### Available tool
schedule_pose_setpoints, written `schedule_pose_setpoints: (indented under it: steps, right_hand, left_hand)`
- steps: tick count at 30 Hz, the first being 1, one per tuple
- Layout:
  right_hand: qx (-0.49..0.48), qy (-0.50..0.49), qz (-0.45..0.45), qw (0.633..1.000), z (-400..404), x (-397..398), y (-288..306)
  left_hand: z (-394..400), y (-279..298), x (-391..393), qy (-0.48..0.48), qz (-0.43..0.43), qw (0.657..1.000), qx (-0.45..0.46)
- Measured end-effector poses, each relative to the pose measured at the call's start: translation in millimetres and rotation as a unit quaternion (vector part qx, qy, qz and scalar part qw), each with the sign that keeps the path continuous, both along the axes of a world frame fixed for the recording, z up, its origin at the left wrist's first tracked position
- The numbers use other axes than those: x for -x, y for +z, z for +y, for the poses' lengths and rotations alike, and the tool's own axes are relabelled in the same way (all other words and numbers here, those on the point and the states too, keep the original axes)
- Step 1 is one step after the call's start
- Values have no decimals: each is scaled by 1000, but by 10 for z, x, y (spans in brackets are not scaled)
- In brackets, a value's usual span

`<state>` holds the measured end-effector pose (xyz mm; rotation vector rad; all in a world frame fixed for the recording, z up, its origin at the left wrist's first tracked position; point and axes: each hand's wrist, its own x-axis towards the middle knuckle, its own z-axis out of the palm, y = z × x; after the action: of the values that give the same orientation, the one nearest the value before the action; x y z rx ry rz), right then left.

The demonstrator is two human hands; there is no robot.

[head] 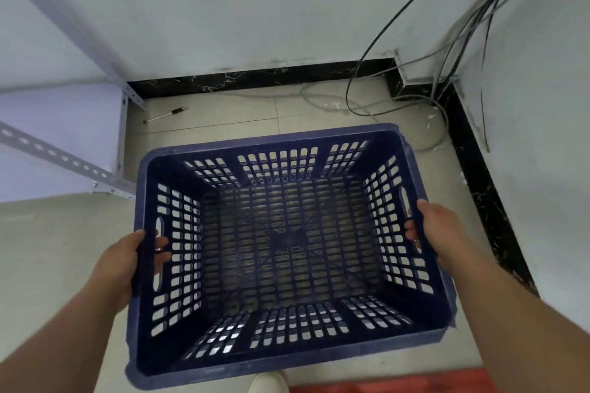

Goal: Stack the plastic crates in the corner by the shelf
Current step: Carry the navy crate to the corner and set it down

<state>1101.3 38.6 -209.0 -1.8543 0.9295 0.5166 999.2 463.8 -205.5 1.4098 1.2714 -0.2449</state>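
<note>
A dark blue plastic crate (287, 357) with slotted walls and floor fills the middle of the view, held level above the tiled floor. My left hand (124, 265) grips its left handle slot, fingers curled through to the inside. My right hand (429, 230) grips the right handle slot the same way. The crate holds nothing. The white metal shelf (64, 137) stands to the left, its post beside the crate's far left corner. The room corner lies beyond, at the upper right.
Loose black and grey cables (447, 51) hang down the right wall and curl onto the floor in the corner. A pen (164, 114) lies on the tiles by the black skirting (255, 78). A red object's edge (392, 384) and a shoe tip (268, 383) show at the bottom.
</note>
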Motion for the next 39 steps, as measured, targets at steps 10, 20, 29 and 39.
schedule_pose_setpoints:
  steps: [10, 20, 29, 39]
  right_hand:
    - [50, 24, -26, 998, -5, 36, -138]
    - [203, 133, 22, 970, 80, 7, -5]
    - [269, 220, -26, 938, 451, 537, 905]
    - [124, 261, -84, 954, 655, 1435, 2351]
  left_hand:
    - [15, -90, 61, -26, -27, 999, -27]
    - [-166, 73, 11, -148, 96, 957, -232]
    - [-808, 987, 437, -195, 40, 965, -171]
    - [-1314, 2460, 1218, -153, 31, 985, -80]
